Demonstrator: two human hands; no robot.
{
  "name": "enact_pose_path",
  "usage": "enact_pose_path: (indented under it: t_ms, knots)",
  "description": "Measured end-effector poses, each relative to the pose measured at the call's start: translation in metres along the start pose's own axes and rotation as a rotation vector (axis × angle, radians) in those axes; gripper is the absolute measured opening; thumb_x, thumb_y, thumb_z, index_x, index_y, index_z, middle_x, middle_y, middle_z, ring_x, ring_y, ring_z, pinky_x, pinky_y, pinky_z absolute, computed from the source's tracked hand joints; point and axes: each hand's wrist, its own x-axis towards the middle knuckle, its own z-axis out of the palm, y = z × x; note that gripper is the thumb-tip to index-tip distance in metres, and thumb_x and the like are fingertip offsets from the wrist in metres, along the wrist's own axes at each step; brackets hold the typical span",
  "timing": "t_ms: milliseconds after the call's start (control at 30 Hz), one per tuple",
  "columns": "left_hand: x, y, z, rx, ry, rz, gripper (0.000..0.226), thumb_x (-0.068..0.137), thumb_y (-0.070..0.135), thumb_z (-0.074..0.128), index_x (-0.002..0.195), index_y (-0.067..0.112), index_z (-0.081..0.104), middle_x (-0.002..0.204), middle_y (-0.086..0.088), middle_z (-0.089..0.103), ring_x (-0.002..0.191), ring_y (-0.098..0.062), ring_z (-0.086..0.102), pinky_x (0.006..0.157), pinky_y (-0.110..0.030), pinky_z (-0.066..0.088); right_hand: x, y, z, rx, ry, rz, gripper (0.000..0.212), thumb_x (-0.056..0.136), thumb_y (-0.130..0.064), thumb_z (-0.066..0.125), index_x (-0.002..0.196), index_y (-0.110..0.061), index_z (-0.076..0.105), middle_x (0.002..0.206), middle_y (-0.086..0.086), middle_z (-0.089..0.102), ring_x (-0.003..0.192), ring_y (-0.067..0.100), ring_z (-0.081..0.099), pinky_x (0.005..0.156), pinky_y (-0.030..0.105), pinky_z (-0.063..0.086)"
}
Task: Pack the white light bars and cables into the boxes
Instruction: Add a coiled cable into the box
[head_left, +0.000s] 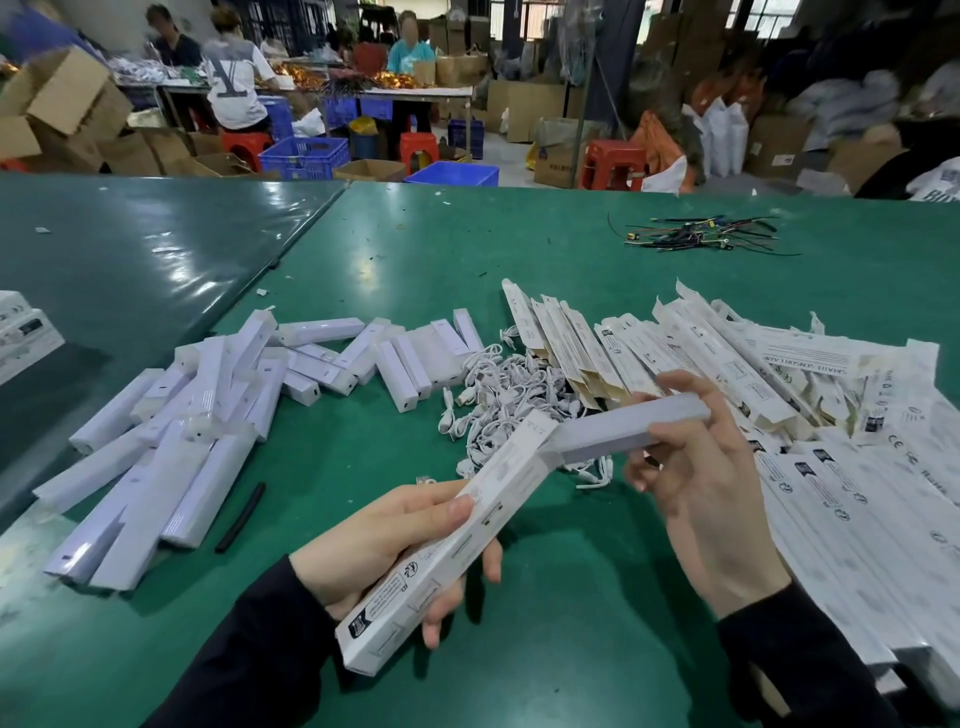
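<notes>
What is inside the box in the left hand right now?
One end of a white light bar enters the open top of the box, which the left hand grips; the right hand holds the bar. Whether a cable is inside is hidden.

On the table (519, 249), a heap of light bars (208, 415) lies toward the left edge, with a tangle of cables (498, 400) just to its right near the middle. Right of the cables, a spread of flat boxes (779, 389) reaches to the right edge. A short rod (241, 517) lies on the table in front of the light bars. A bundle of wires (701, 236) sits near the far edge, well behind the boxes. More boxes (26, 332) rest at the left edge.
</notes>
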Motion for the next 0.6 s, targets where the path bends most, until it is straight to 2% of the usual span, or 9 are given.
enact_pose_path:
  t_ms: [100, 233, 333, 400, 467, 533, 600]
  knots:
    - [-0.0005, -0.0009, -0.0003, -0.001, -0.083, -0.025, 0.041, 0.097, 0.032, 0.059, 0.131, 0.01, 0.054, 0.096, -0.021, 0.062, 0.052, -0.018, 0.061, 0.051, -0.033, 0.059, 0.0028, 0.0024, -0.0017, 0.021, -0.026, 0.116, 0.029, 0.078, -0.011, 0.049, 0.103, -0.021, 0.06, 0.08, 0.004, 0.063, 0.055, 0.011, 0.048, 0.047, 0.023, 0.041]
    - [0.0004, -0.0011, 0.0015, -0.009, -0.173, -0.052, 0.049, 0.1, 0.028, 0.053, 0.139, 0.003, 0.041, 0.099, -0.023, 0.06, 0.056, -0.018, 0.066, 0.054, -0.034, 0.06, 0.0031, 0.0036, -0.0037, 0.06, -0.046, 0.226, 0.029, 0.088, -0.004, 0.041, 0.104, -0.017, 0.061, 0.079, 0.007, 0.065, 0.05, 0.012, 0.046, 0.043, 0.021, 0.041]
    - [-0.0021, -0.0011, 0.0031, -0.022, -0.219, -0.06, 0.05, 0.102, 0.026, 0.049, 0.141, -0.001, 0.035, 0.1, -0.022, 0.061, 0.057, -0.018, 0.067, 0.056, -0.034, 0.061, 0.0028, 0.0018, -0.0012, 0.087, -0.007, 0.289, 0.027, 0.08, -0.011, 0.05, 0.102, -0.016, 0.066, 0.079, 0.008, 0.065, 0.045, 0.009, 0.043, 0.04, 0.019, 0.04]
    - [-0.0036, -0.0007, 0.0034, -0.024, -0.238, -0.068, 0.052, 0.101, 0.026, 0.049, 0.142, -0.002, 0.033, 0.1, -0.021, 0.061, 0.058, -0.017, 0.067, 0.056, -0.034, 0.061, 0.0041, -0.0016, -0.0014, 0.201, 0.061, 0.321, 0.035, 0.07, -0.017, 0.057, 0.104, -0.013, 0.066, 0.078, 0.008, 0.064, 0.042, 0.005, 0.04, 0.037, 0.016, 0.038]
    - [-0.0045, -0.0002, 0.0038, -0.022, -0.261, -0.074, 0.053, 0.101, 0.027, 0.049, 0.142, -0.002, 0.032, 0.1, -0.02, 0.061, 0.059, -0.017, 0.068, 0.057, -0.034, 0.061, 0.0051, -0.0046, -0.0036, 0.287, 0.09, 0.359, 0.042, 0.069, -0.018, 0.058, 0.109, -0.009, 0.064, 0.084, 0.012, 0.063, 0.041, 0.003, 0.039, 0.035, 0.015, 0.037]
    - [-0.0045, 0.0003, 0.0051, -0.022, -0.28, -0.079, 0.053, 0.101, 0.027, 0.049, 0.142, -0.002, 0.032, 0.099, -0.02, 0.061, 0.06, -0.016, 0.068, 0.057, -0.034, 0.061, 0.0047, -0.0058, -0.0036, 0.275, 0.052, 0.403, 0.043, 0.074, -0.019, 0.057, 0.114, -0.007, 0.062, 0.085, 0.013, 0.063, 0.042, 0.003, 0.037, 0.034, 0.014, 0.034]
    - [-0.0045, 0.0004, 0.0061, -0.029, -0.295, -0.086, 0.052, 0.101, 0.028, 0.05, 0.142, 0.0, 0.034, 0.099, -0.02, 0.061, 0.059, -0.016, 0.068, 0.057, -0.034, 0.061, 0.004, -0.0038, -0.0017, 0.209, 0.005, 0.421, 0.042, 0.077, -0.02, 0.056, 0.117, -0.007, 0.058, 0.078, 0.01, 0.065, 0.041, 0.003, 0.034, 0.033, 0.014, 0.032]
